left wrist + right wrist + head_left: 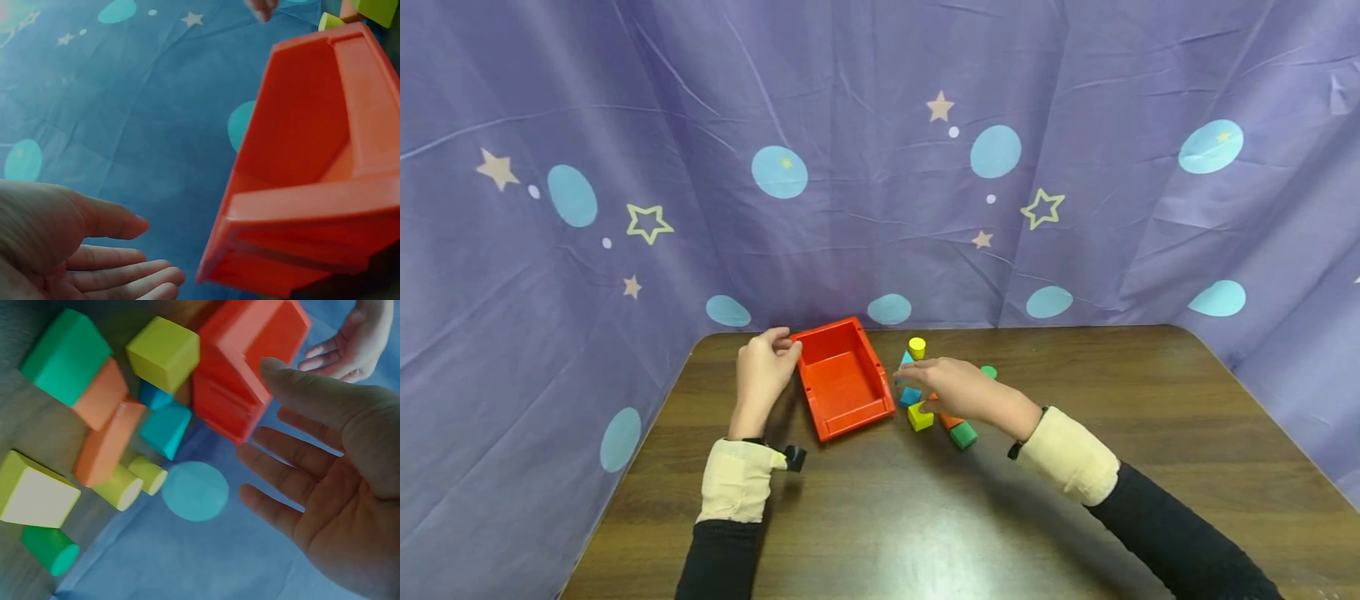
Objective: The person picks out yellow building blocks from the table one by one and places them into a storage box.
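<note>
A red plastic bin (842, 379) stands on the table, left of the middle. My left hand (763, 367) is at the bin's far left corner; in the left wrist view its fingers (119, 275) are extended and a gap shows between them and the bin. Over a group of toy blocks to the bin's right hovers my right hand (962, 387), fingers loosely extended and nothing held. Beneath and around it are a yellow cube (921, 417), a blue block (911, 397), a green block (964, 435), orange blocks (111, 440) and a yellow cylinder (917, 347), partly hidden by the hand.
A green cylinder (51, 550) and a yellow wedge-like block (37, 494) lie on the right side of the group. The brown wooden table (880, 517) meets a purple patterned curtain (865, 250) along its back and left edges.
</note>
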A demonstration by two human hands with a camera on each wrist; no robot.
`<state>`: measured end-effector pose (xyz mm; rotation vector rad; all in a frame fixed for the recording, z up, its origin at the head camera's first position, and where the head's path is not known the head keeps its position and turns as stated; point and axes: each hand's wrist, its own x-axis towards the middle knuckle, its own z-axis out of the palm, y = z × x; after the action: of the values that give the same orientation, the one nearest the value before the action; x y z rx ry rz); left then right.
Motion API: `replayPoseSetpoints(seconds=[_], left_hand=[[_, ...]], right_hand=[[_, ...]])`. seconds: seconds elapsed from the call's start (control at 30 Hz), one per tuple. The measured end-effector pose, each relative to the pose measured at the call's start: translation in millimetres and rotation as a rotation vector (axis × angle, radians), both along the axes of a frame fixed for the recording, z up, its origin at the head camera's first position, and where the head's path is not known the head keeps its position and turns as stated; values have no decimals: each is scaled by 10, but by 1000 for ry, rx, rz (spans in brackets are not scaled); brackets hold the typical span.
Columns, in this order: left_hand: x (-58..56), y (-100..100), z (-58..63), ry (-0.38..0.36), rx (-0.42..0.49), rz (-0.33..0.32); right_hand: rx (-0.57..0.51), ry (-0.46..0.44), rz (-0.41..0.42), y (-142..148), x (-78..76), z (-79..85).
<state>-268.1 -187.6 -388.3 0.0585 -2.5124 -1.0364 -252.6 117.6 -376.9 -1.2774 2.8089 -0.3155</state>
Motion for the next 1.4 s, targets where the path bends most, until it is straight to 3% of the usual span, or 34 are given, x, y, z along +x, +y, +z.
replayPoseSetpoints(seconds=[0.2,0.5,0.77,1.07,1.4], left_hand=[[-23,-55,-80,-119,-21,-1],[-60,-82,-145,-259,3,-34],[-93,-101,-180,-309,139,-68],[-110,-94,-212,-337,281,-49],[-115,-94,-210,-356,335,-18]], right_hand=[[14,-50,-5,-14,-20,-140],[38,-4,28,-22,-58,-349],[61,-12,39,-77,-27,-436],[26,9,36,-101,-18,-502],[9,-9,17,-132,-22,-527]])
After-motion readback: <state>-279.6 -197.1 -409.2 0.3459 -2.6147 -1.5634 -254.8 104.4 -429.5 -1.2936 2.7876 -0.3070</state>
